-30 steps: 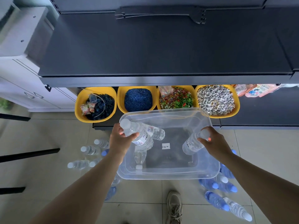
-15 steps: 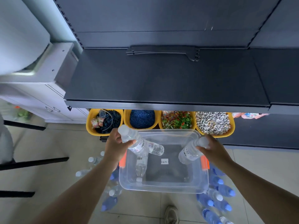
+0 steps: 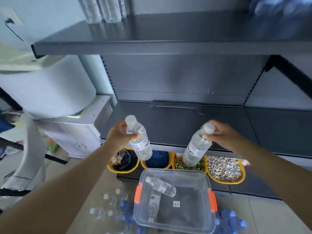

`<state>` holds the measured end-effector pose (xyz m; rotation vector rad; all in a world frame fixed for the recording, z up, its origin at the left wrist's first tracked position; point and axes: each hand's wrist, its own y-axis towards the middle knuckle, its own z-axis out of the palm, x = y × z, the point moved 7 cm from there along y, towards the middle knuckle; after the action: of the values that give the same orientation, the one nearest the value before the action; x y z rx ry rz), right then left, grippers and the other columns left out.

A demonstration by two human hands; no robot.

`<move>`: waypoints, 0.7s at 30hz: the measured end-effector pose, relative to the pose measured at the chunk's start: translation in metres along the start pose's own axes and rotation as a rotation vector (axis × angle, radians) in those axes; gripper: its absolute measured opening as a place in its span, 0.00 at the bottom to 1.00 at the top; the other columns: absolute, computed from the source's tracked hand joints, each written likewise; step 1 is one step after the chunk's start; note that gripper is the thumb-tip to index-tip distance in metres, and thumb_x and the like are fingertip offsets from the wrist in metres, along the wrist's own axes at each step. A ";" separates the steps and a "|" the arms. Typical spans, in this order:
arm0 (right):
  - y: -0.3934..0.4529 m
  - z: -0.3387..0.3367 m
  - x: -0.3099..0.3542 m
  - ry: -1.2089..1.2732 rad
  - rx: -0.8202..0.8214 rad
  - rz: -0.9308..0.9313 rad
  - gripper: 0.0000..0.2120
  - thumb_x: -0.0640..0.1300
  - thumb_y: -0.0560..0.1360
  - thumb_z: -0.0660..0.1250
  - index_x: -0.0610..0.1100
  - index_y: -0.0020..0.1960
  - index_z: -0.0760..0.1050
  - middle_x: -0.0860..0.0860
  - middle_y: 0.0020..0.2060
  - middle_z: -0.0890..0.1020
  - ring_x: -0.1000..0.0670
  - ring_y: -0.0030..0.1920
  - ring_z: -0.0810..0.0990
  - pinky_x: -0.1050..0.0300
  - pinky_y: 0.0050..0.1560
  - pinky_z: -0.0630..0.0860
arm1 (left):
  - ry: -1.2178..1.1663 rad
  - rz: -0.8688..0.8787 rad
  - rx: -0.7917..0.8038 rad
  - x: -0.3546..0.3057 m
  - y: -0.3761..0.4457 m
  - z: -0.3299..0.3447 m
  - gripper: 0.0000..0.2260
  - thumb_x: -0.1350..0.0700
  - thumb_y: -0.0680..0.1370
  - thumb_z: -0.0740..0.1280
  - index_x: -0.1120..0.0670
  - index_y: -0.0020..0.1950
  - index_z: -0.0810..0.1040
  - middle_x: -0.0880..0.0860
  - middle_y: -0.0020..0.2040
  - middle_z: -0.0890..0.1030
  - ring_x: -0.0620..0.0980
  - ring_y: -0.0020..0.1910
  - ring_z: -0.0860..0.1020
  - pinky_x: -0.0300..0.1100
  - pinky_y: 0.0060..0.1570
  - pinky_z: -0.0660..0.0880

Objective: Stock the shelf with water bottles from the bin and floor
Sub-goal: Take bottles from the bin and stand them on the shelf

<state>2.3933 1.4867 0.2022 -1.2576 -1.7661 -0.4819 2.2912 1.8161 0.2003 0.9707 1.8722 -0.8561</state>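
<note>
My left hand (image 3: 119, 135) grips a clear water bottle (image 3: 140, 142) by its neck, held up in front of the dark middle shelf (image 3: 228, 125). My right hand (image 3: 221, 135) holds a second clear bottle (image 3: 195, 149) near its white cap, its base hanging over the yellow tubs. Below stands the clear plastic bin (image 3: 177, 173) with orange latches, and two bottles (image 3: 160, 184) lie inside it. Clear bottles (image 3: 108, 198) and blue bottles (image 3: 233, 218) lie on the floor on both sides of the bin. The upper shelf (image 3: 152, 46) carries several clear bottles (image 3: 103, 9) at its back left.
Four yellow tubs (image 3: 225, 181) of small goods line the bottom shelf behind the bin. A white cabinet (image 3: 74, 132) stands left of the shelving, with a grey chair (image 3: 32, 149) further left. Blue packs (image 3: 278, 7) sit on the upper shelf at the right.
Both hands have lifted their bottles up out of the bin to the height of the middle shelf. My view has tilted up, and the upper shelf now shows.
</note>
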 end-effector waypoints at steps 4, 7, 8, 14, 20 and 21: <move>-0.004 -0.028 0.084 0.001 0.017 -0.114 0.13 0.37 0.71 0.71 0.45 0.54 0.76 0.48 0.51 0.82 0.47 0.54 0.79 0.52 0.55 0.75 | -0.095 0.114 -0.008 -0.075 -0.012 -0.047 0.21 0.65 0.66 0.76 0.55 0.55 0.74 0.47 0.45 0.79 0.52 0.51 0.77 0.48 0.55 0.74; -0.008 -0.043 0.150 0.003 0.008 -0.210 0.11 0.36 0.71 0.71 0.42 0.52 0.77 0.44 0.52 0.82 0.45 0.55 0.80 0.51 0.56 0.75 | -0.201 0.155 -0.004 -0.118 -0.017 -0.088 0.22 0.69 0.66 0.75 0.57 0.57 0.75 0.51 0.47 0.79 0.54 0.51 0.78 0.49 0.53 0.76; -0.009 -0.046 0.172 0.015 0.006 -0.237 0.11 0.35 0.71 0.72 0.41 0.52 0.76 0.42 0.52 0.82 0.45 0.54 0.80 0.50 0.57 0.75 | -0.226 0.164 -0.003 -0.130 -0.019 -0.102 0.22 0.68 0.65 0.75 0.57 0.57 0.76 0.52 0.47 0.80 0.55 0.50 0.78 0.49 0.52 0.75; -0.016 -0.050 0.287 0.026 0.000 -0.337 0.11 0.31 0.73 0.68 0.36 0.54 0.74 0.39 0.50 0.80 0.48 0.49 0.78 0.55 0.49 0.75 | -0.230 0.258 -0.002 -0.192 -0.012 -0.191 0.23 0.63 0.65 0.76 0.54 0.58 0.77 0.54 0.56 0.80 0.54 0.56 0.78 0.51 0.55 0.76; -0.014 -0.049 0.367 0.092 -0.052 -0.365 0.09 0.32 0.73 0.68 0.41 0.51 0.76 0.46 0.50 0.83 0.50 0.48 0.81 0.60 0.45 0.81 | -0.266 0.368 0.048 -0.234 -0.003 -0.256 0.12 0.66 0.69 0.72 0.54 0.49 0.77 0.52 0.47 0.80 0.47 0.42 0.79 0.35 0.31 0.77; -0.013 -0.050 0.379 0.106 -0.065 -0.370 0.09 0.31 0.73 0.67 0.43 0.50 0.76 0.46 0.50 0.83 0.50 0.47 0.81 0.60 0.44 0.81 | -0.284 0.374 0.051 -0.237 0.000 -0.267 0.13 0.65 0.69 0.72 0.56 0.52 0.77 0.54 0.48 0.81 0.49 0.43 0.80 0.36 0.33 0.78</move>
<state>2.3692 1.6537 0.5451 -0.9292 -1.9098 -0.8066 2.2776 1.9697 0.5225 1.1217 1.3793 -0.7700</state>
